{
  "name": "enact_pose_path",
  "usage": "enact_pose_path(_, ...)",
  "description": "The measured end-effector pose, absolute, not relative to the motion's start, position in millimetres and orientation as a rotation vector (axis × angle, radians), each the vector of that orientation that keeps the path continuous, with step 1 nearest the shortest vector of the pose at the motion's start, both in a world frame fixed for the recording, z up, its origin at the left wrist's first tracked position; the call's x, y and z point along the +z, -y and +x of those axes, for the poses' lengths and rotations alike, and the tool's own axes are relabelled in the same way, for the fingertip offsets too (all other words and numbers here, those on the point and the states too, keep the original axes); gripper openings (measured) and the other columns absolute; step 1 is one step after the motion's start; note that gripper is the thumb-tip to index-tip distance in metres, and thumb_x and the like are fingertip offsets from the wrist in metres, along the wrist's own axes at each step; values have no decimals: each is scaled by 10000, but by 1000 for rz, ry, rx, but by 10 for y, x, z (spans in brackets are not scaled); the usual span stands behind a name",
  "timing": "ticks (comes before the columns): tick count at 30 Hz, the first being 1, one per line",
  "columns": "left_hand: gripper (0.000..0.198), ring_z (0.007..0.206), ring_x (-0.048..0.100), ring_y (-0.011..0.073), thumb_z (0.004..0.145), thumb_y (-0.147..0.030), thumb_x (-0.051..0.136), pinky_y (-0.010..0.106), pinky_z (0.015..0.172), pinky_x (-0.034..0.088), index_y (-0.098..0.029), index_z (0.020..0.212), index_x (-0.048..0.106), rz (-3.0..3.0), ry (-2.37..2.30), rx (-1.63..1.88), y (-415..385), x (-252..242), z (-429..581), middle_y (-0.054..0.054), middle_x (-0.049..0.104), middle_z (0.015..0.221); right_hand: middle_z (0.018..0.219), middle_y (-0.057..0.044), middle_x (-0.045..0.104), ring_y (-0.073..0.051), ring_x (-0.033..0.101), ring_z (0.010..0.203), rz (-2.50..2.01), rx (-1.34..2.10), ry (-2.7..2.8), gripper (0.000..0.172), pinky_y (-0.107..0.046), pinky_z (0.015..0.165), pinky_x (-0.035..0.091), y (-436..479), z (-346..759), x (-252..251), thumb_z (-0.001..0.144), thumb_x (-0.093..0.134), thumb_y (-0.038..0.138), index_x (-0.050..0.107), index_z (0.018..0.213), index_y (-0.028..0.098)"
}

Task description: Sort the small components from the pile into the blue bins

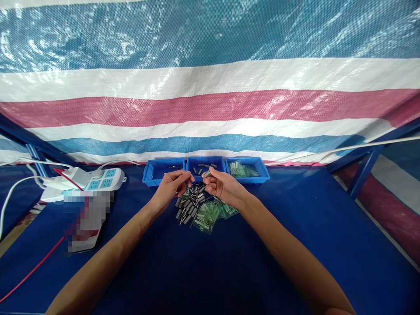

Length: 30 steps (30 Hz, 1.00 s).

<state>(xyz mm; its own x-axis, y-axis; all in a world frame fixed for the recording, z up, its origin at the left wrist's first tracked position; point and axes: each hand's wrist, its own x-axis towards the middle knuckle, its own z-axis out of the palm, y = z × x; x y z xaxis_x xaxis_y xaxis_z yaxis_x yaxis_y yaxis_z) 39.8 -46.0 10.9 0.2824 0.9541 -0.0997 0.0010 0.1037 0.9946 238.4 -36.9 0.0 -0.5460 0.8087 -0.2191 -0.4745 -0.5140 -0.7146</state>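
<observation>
- right hand (pixel 225 186) is pinching a lil grey cylinder (pixel 207 173)
- left hand (pixel 172 183) is hovering nearby, can't tell if it's gripping anything
- messy pile (pixel 187 207) is sitting below

Three blue bins (pixel 252 180), one power strip (pixel 104 183)

Striped tarpaulin (pixel 210 78), 3 blue bins (pixel 206 160) and a heap of small parts (pixel 187 209) suggest a makeshift workshop.

Short grey cylinder (pixel 207 173), tilted, pinched in the right hand (pixel 226 188), loose heap of grey cylinders and thin rods (pixel 187 209) below, jumbled, green-tinted transparent plastic packets (pixel 206 216) against its right side.
</observation>
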Motion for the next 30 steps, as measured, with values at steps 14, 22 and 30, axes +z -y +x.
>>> enact_pose_path(14,328,393,361,27,856,-438,575,201,382,174,-123,791,643,1250,-1042,934,456,109,392,16,554,678,666,18,568,-26,511,522,-713,2080,731,232,-128,521,478,347,2396,-56,766,753,305,660,834,103)
enact_pose_path(22,324,396,362,33,849,-439,579,204,375,208,-129,783,645,1273,-1044,944,461,128,409,12,551,672,649,-7,628,-46,535,492,-794,2038,851,244,-149,467,446,381,2392,6,684,809,283,646,742,112)
enact_pose_path(30,276,459,372,40,799,-390,670,202,424,281,-189,984,629,1533,-1118,1085,600,195,465,13,571,819,527,39,503,-19,396,396,-822,2002,920,357,-158,377,281,408,2368,31,727,754,446,651,688,107)
